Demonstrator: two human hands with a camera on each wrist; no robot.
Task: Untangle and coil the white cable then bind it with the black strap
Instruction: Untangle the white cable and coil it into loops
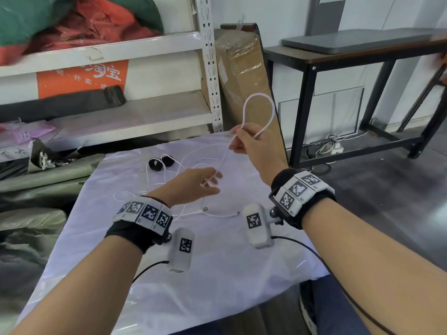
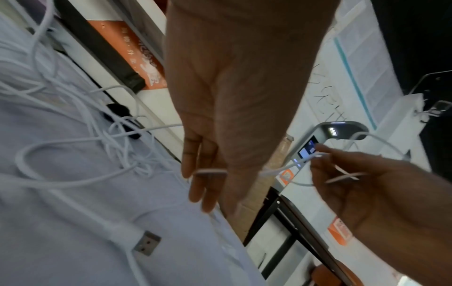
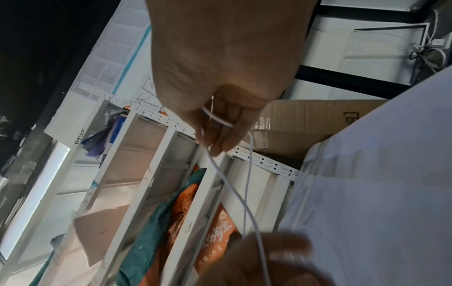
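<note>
The white cable (image 1: 258, 112) stands in a loop above my right hand (image 1: 244, 141), which is raised over the far side of the table and pinches the loop's base. From there a strand drops to my left hand (image 1: 208, 182), whose fingers are straight, and the cable (image 2: 210, 171) lies across them. More cable (image 2: 73, 139) sprawls tangled on the white cloth (image 1: 217, 274), its USB plug (image 1: 205, 209) near my left wrist. Two black straps (image 1: 156, 164) lie at the cloth's far left. In the right wrist view my right hand (image 3: 220, 131) pinches two strands.
A white metal shelf (image 1: 208, 68) with bags stands behind the table, and a tall cardboard box (image 1: 244, 81) leans beside it. A black side table (image 1: 338, 59) with a laptop (image 1: 358, 41) is at right. Green bundles (image 1: 36, 189) lie left.
</note>
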